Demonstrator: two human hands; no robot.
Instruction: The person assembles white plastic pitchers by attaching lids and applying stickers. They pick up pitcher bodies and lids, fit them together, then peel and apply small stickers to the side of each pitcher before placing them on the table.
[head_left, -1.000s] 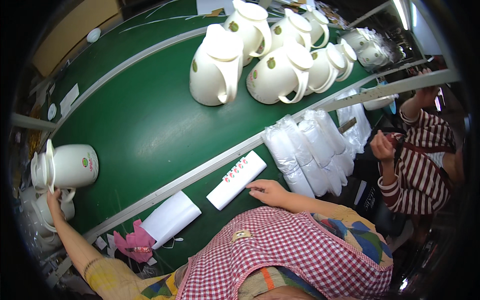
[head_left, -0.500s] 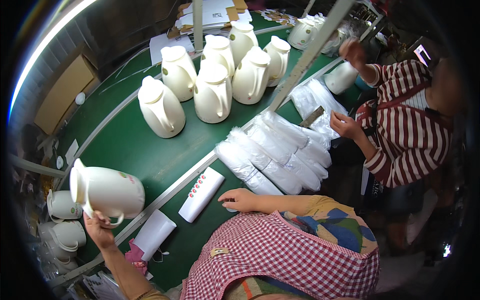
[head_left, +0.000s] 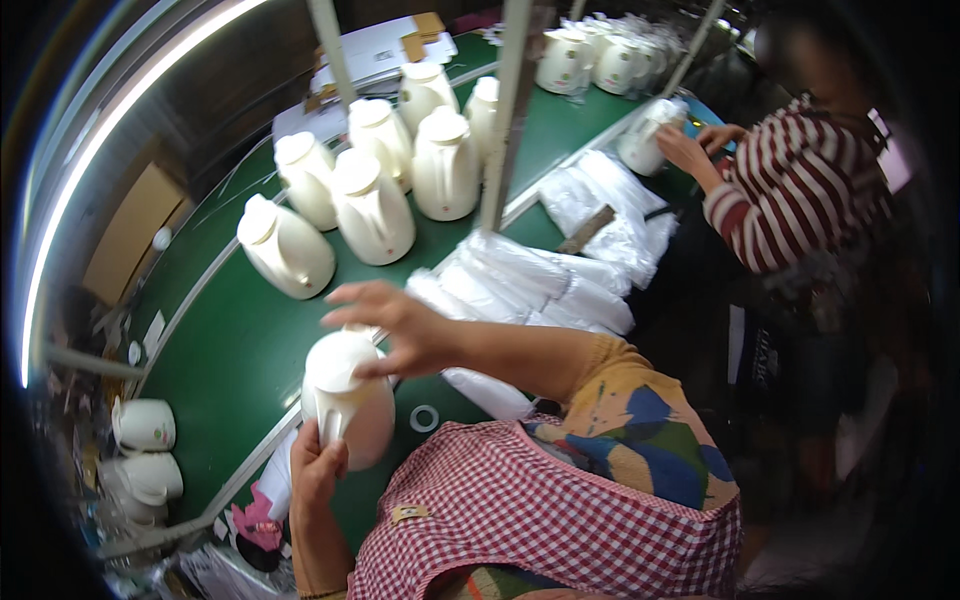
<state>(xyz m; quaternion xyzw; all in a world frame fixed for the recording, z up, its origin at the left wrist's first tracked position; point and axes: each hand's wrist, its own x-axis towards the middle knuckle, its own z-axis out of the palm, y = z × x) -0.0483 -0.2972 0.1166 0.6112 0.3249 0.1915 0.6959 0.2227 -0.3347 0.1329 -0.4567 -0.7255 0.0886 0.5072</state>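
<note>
A cream-coloured vacuum jug [head_left: 370, 430] stands upright close in front of my apron. My left hand [head_left: 316, 468] is closed round its handle, which faces me. My right hand [head_left: 408, 328] is over the jug's lid [head_left: 342, 358], with its fingers apart and slightly blurred. Its thumb is at the lid's right side; whether it touches I cannot tell. A flat white ring [head_left: 424, 418] lies on the green bench just right of the jug.
Several similar jugs [head_left: 372, 208] stand on the green conveyor [head_left: 215, 345] ahead. Plastic bags [head_left: 510, 290] lie in a pile at right, beside a metal post [head_left: 508, 130]. A co-worker in a striped top [head_left: 790, 190] handles another jug [head_left: 640, 140]. More jugs [head_left: 145, 425] lie far left.
My left hand has brought the jug from the far left to in front of me and turned it upright. My right hand has risen from the bench to the lid.
</note>
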